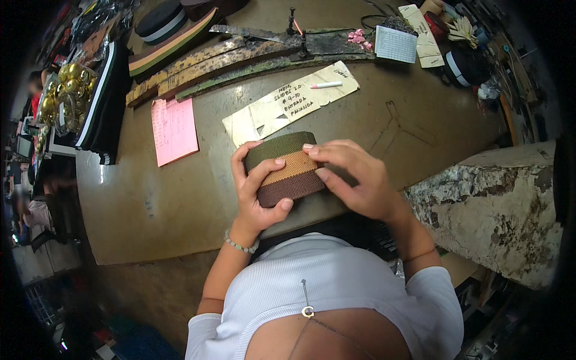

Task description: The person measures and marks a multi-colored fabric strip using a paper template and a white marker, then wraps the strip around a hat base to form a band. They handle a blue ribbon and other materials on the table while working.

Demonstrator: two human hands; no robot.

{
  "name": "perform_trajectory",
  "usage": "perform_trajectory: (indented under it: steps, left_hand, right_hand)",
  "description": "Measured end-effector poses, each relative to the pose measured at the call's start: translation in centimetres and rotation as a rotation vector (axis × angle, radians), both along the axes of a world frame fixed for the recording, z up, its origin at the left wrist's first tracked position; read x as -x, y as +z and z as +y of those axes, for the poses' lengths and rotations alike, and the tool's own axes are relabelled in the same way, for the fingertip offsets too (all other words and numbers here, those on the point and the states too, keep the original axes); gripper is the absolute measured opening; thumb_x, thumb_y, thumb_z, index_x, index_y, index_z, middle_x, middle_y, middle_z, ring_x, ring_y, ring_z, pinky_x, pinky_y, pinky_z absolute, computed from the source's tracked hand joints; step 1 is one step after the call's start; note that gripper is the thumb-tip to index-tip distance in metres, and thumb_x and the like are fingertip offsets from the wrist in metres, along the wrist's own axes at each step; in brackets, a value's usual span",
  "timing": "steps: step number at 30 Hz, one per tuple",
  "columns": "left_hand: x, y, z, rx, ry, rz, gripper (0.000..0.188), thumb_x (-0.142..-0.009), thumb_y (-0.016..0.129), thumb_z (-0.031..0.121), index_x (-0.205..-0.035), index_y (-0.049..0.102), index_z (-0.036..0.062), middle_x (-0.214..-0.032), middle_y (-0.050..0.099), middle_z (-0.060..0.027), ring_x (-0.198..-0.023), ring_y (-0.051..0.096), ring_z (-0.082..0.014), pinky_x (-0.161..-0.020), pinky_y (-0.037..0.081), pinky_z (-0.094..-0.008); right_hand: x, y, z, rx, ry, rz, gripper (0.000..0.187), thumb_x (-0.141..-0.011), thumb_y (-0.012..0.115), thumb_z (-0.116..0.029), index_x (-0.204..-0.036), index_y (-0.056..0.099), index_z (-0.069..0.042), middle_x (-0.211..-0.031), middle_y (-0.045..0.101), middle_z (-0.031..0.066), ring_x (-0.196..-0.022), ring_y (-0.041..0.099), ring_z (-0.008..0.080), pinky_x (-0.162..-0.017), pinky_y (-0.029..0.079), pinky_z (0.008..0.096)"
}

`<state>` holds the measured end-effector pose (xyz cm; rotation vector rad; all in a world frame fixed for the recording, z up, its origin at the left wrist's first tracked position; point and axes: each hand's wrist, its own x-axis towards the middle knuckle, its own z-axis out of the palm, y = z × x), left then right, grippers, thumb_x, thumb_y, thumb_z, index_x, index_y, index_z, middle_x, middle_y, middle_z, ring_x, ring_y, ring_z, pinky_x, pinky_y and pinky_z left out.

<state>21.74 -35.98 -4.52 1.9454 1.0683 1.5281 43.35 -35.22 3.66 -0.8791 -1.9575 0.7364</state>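
Observation:
A curved band of woven strap [288, 169], striped green, tan and dark brown, is held above the near edge of the table. My left hand [255, 192] wraps its left side, with the thumb along the brown stripe and fingers over the top and the tan stripe. At the band's right end, my right hand [354, 174] pinches the edge between thumb and fingers. Just beyond the band lies a cream card template [294, 102] with handwriting, and a white and pink marker pen [326, 85] rests on it.
A pink paper pad [175, 132] lies to the left. Behind it are stacked black straps with white edges [99, 99], a striped strap stack [174, 45] and a worn wooden board [204, 66]. A peeling pale block [489, 207] stands right of the table [144, 222].

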Motion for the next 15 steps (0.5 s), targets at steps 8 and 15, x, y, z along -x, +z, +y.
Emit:
perform_trajectory:
  steps: [8, 15]
  left_hand:
    - [0.0, -0.1, 0.1, 0.002, -0.012, -0.008, 0.058, -0.069, 0.073, 0.05, -0.11, 0.066, 0.0093, -0.125, 0.044, -0.0256, -0.121, 0.044, -0.0398, -0.102, 0.037, -0.0492]
    - [0.1, -0.4, 0.1, -0.004, -0.016, -0.002, 0.058, -0.069, 0.073, 0.05, -0.109, 0.066, 0.0085, -0.124, 0.044, -0.0259, -0.119, 0.045, -0.0401, -0.101, 0.038, -0.05]
  right_hand:
    - [0.2, -2.3, -0.5, -0.256, -0.038, -0.069, 0.043, -0.077, 0.066, 0.009, -0.118, 0.062, 0.002, -0.115, 0.066, 0.0161, -0.103, 0.064, 0.0337, -0.09, 0.053, 0.0407]
    - [0.4, -2.2, -0.6, -0.241, -0.025, -0.079, 0.044, -0.077, 0.065, 0.007, -0.12, 0.062, 0.001, -0.119, 0.065, 0.0175, -0.104, 0.063, 0.0347, -0.092, 0.052, 0.0413]
